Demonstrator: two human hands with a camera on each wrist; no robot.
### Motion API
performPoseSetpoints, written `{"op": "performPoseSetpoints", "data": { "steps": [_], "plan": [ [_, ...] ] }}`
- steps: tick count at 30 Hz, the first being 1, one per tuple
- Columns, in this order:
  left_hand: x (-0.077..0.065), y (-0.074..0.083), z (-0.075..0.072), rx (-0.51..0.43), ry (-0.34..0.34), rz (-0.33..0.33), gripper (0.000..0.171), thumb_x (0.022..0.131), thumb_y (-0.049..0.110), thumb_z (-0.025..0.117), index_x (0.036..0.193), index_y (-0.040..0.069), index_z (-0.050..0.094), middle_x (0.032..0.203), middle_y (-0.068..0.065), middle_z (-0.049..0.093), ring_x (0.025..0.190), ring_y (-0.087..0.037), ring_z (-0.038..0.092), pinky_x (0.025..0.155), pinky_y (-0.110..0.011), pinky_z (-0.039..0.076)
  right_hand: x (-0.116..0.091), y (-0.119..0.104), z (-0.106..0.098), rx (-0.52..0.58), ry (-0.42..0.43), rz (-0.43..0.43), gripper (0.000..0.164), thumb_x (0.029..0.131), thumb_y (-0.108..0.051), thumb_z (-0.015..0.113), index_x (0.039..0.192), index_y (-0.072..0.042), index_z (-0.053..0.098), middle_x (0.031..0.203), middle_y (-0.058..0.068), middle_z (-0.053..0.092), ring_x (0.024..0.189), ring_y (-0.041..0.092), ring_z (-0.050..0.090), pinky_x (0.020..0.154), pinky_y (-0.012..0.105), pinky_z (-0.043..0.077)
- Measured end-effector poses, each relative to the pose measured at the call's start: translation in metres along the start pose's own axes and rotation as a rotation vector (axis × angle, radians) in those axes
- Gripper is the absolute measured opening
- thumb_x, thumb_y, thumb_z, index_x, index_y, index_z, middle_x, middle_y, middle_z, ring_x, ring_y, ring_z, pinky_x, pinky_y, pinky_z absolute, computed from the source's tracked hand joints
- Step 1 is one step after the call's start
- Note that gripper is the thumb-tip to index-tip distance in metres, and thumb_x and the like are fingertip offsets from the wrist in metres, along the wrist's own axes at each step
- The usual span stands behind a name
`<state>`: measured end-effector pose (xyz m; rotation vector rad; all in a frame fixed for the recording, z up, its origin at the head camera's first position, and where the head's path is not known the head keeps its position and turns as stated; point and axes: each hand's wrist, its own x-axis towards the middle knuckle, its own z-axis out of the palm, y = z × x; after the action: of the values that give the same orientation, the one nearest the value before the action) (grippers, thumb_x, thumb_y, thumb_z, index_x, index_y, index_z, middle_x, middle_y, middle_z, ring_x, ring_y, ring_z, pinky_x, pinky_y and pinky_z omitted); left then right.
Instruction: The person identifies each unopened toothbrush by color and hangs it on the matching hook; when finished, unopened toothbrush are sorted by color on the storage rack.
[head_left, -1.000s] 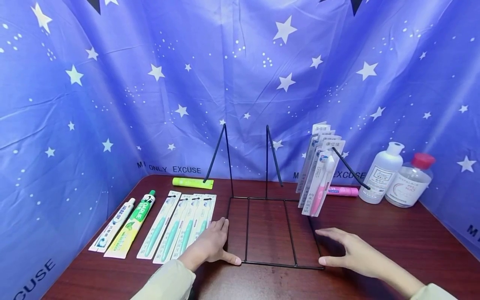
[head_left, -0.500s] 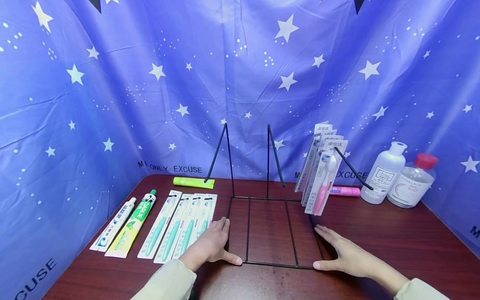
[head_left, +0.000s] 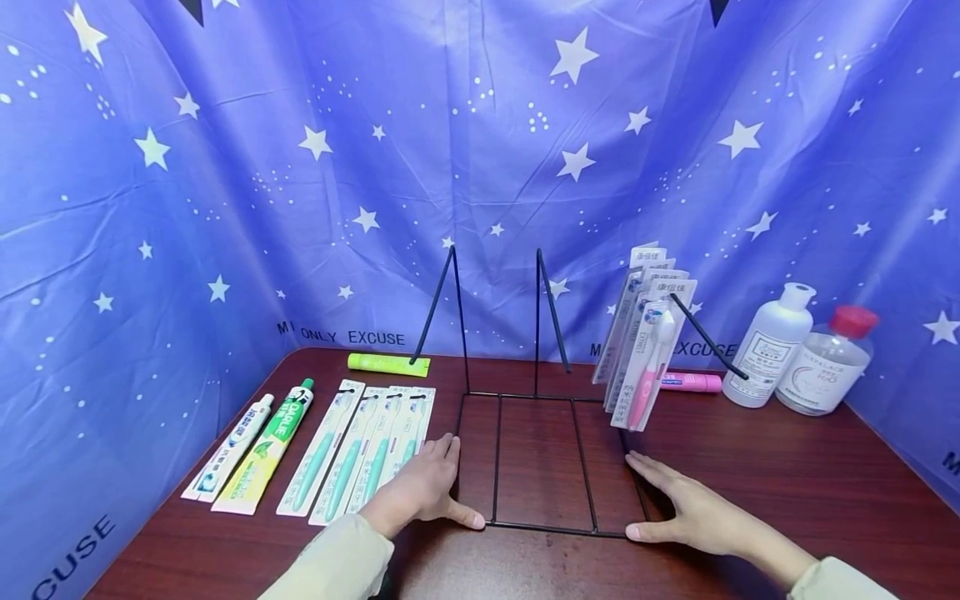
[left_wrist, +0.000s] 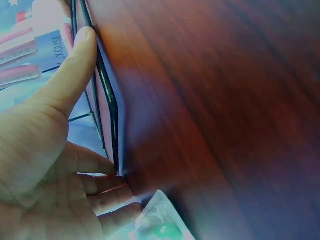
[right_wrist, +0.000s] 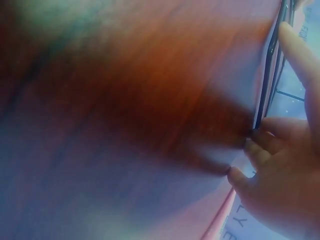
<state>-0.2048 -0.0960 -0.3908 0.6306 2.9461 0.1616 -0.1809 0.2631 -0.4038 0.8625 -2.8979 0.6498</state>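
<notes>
A black wire display rack (head_left: 538, 528) stands mid-table, with upright prongs at its back. My left hand (head_left: 420, 487) is at its left side, thumb at the front left corner and fingers extended along the side rod. On the opposite side my right hand (head_left: 686, 510) touches the frame, thumb over the front right corner, fingers straight. Several packaged pink toothbrushes (head_left: 654, 358) hang from the right prong; the left and middle prongs carry nothing. In the left wrist view, the left thumb (left_wrist: 82, 55) lies against the rod. The right wrist view shows the right fingers (right_wrist: 257, 152) beside the frame.
Several packaged green toothbrushes (head_left: 322, 454) lie left of the rack, partly behind my left hand. Further left are a white toothpaste tube (head_left: 231, 450) and a green-yellow one (head_left: 264, 450). Behind lie a lime tube (head_left: 382, 365), pink tube (head_left: 693, 382), white bottle (head_left: 767, 350) and red-capped bottle (head_left: 821, 371).
My right hand has moved left onto the rack's right side, its thumb now over the front corner. The left hand keeps its place. The view has shifted very slightly.
</notes>
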Motion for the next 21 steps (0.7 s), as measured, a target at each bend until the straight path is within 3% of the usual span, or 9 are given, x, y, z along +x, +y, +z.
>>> {"op": "performPoseSetpoints", "data": {
  "steps": [9,12,16,21],
  "plan": [
    [0.002,0.000,-0.012,0.004,-0.041,-0.010,0.112,0.060,0.066,0.068,0.134,-0.010,0.034,0.137,-0.024,0.035,0.124,-0.035,0.035,0.099,-0.041,0.033,0.001,0.000,0.000,-0.006,-0.019,0.009,0.087,0.074,-0.053,0.066,0.135,0.002,0.038,0.135,0.022,0.040,0.121,0.037,0.038,0.089,0.052,0.036],
    [0.003,-0.008,-0.020,-0.067,-0.029,0.001,0.103,0.065,0.063,0.067,0.134,-0.007,0.037,0.135,-0.023,0.038,0.124,-0.035,0.036,0.100,-0.043,0.032,0.001,0.001,0.000,-0.006,-0.021,0.016,0.087,0.074,-0.053,0.066,0.136,0.002,0.038,0.136,0.022,0.039,0.122,0.037,0.038,0.089,0.053,0.036],
    [-0.001,-0.031,-0.035,-0.204,0.089,0.015,0.082,0.074,0.051,0.068,0.133,-0.001,0.043,0.131,-0.020,0.045,0.122,-0.033,0.040,0.099,-0.044,0.033,0.001,0.002,0.001,-0.006,-0.018,0.024,0.087,0.074,-0.054,0.066,0.136,0.001,0.038,0.136,0.021,0.039,0.122,0.038,0.037,0.089,0.055,0.034],
    [-0.015,-0.071,-0.057,-0.239,0.320,-0.054,0.050,0.082,0.034,0.066,0.124,0.008,0.056,0.119,-0.011,0.059,0.107,-0.029,0.055,0.088,-0.044,0.043,0.000,0.001,0.001,-0.008,-0.015,0.024,0.087,0.073,-0.054,0.066,0.136,0.001,0.039,0.136,0.022,0.040,0.121,0.039,0.037,0.088,0.057,0.034]
  ]
}}
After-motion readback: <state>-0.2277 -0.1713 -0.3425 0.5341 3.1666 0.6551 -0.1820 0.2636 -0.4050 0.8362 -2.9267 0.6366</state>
